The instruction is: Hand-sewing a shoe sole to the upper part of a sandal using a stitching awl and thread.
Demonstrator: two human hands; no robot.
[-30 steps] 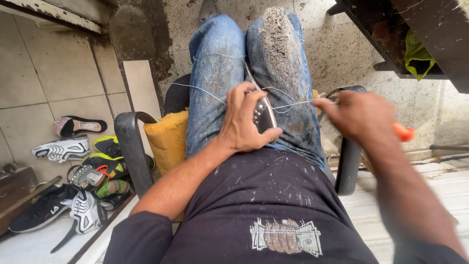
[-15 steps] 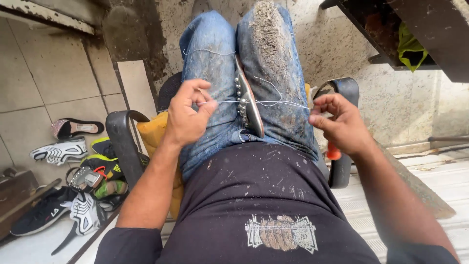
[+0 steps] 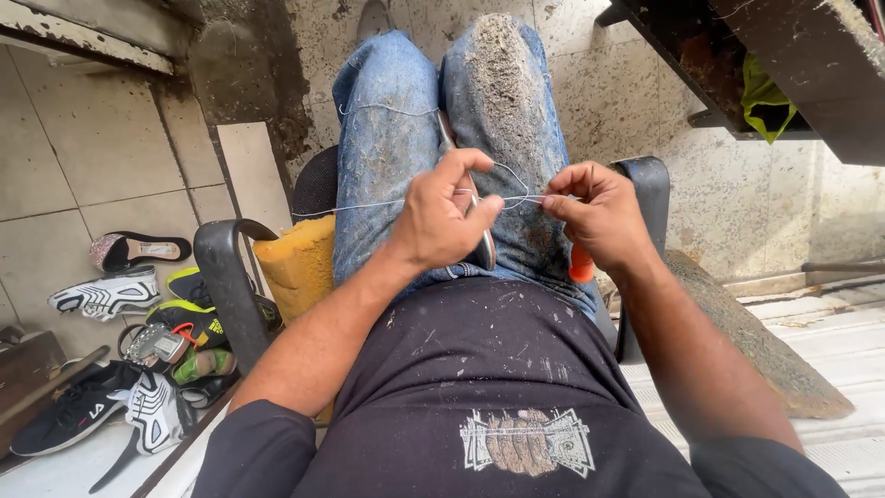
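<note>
left hand (image 3: pixel 441 217) pinches thread (image 3: pixel 369 205) | right hand (image 3: pixel 595 212) pinches its loop | risk: thread snaps if pulled hard over sole (image 3: pixel 479 231)

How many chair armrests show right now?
2. One black armrest stands left of the thighs, beside the yellow foam cushion. The other armrest is right of the right hand, partly hidden by the forearm.
</note>
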